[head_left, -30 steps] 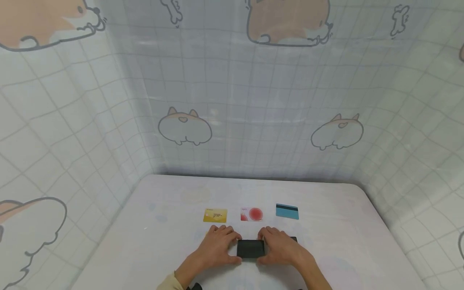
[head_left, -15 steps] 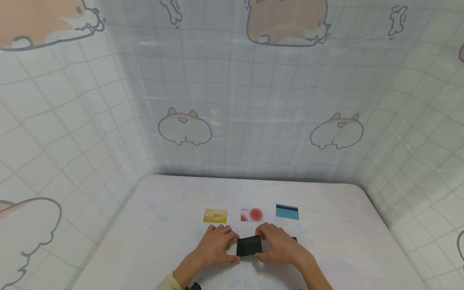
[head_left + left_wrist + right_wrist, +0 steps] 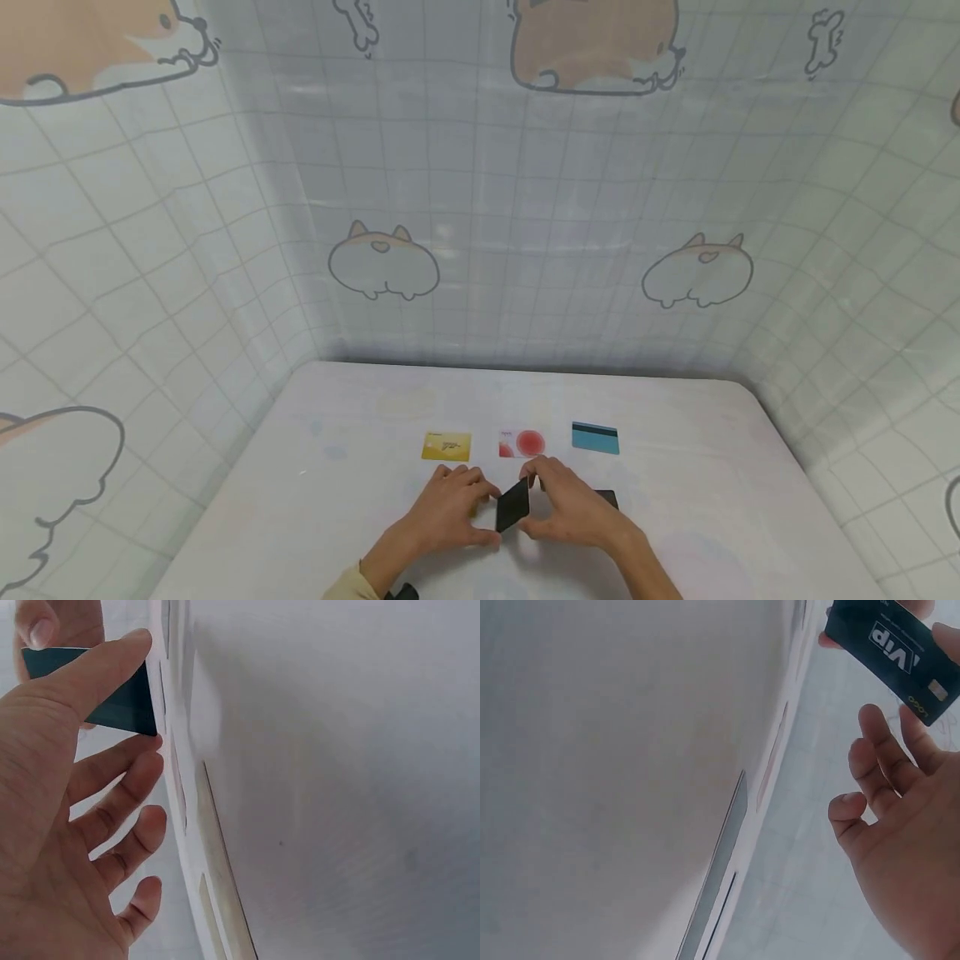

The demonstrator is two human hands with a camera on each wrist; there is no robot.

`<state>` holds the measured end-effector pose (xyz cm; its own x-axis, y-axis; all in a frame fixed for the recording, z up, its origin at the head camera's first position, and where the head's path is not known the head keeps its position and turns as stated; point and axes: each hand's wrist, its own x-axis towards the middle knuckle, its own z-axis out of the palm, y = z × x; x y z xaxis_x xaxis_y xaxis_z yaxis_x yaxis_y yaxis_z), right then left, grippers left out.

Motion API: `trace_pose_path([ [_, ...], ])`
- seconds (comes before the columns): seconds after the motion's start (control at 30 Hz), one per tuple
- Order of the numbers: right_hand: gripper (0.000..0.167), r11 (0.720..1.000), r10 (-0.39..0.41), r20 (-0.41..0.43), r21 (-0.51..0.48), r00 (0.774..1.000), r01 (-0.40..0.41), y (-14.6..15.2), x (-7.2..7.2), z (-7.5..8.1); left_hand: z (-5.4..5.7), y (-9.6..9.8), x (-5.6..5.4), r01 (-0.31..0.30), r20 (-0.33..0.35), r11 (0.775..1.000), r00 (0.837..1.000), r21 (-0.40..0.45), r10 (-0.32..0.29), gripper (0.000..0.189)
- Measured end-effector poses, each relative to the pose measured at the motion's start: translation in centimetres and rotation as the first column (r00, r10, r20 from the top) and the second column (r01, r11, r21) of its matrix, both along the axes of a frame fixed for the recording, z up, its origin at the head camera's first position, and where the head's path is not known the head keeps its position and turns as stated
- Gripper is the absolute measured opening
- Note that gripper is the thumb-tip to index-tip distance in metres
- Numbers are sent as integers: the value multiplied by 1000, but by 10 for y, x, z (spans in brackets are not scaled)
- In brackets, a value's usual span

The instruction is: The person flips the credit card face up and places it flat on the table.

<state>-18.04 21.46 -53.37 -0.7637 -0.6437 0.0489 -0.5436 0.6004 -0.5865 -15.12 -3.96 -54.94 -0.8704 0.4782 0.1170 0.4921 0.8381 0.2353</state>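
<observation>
A dark VIP card (image 3: pixel 513 504) is held up tilted between my two hands over the table. My left hand (image 3: pixel 448 512) pinches one end by its long edges, with the thumb on the near edge and a forefinger at the far corner. At the other end, my right hand (image 3: pixel 576 507) holds the card between thumb and forefinger. White VIP lettering and a gold chip show on the card (image 3: pixel 889 652) in the right wrist view. From the left wrist view, the card (image 3: pixel 124 709) looks plain dark, partly covered by the left thumb.
Beyond the hands lie a yellow card (image 3: pixel 446 446), a white card with a red circle (image 3: pixel 522 443) and a blue striped card (image 3: pixel 596 438). Another dark card (image 3: pixel 610 498) lies partly hidden behind the right hand. A patterned curtain (image 3: pixel 525 192) surrounds the white table (image 3: pixel 360 408).
The VIP card has turned from nearly square-on to a steep slant, its right end swinging up and away. My right hand has shifted slightly left and forward; the left hand stays almost in place.
</observation>
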Motion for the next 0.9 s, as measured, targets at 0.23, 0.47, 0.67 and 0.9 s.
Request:
trace_pose_path([
  [0.23,51,998,33,28,-56,999,-32,-3,4,0,0,2,2,19,4,1000,1000,9,-19,57],
  [0.47,52,992,80,62,-107,995,-73,-6,5,2,-1,2,3,29,-26,1000,999,2,-29,59],
  [0.67,52,992,86,45,-100,995,-81,-7,6,3,-2,3,2,26,-23,1000,999,7,-26,59],
  [0.9,52,995,70,25,-79,997,-67,-7,6,2,-1,4,1,14,-4,1000,1000,7,-14,58],
])
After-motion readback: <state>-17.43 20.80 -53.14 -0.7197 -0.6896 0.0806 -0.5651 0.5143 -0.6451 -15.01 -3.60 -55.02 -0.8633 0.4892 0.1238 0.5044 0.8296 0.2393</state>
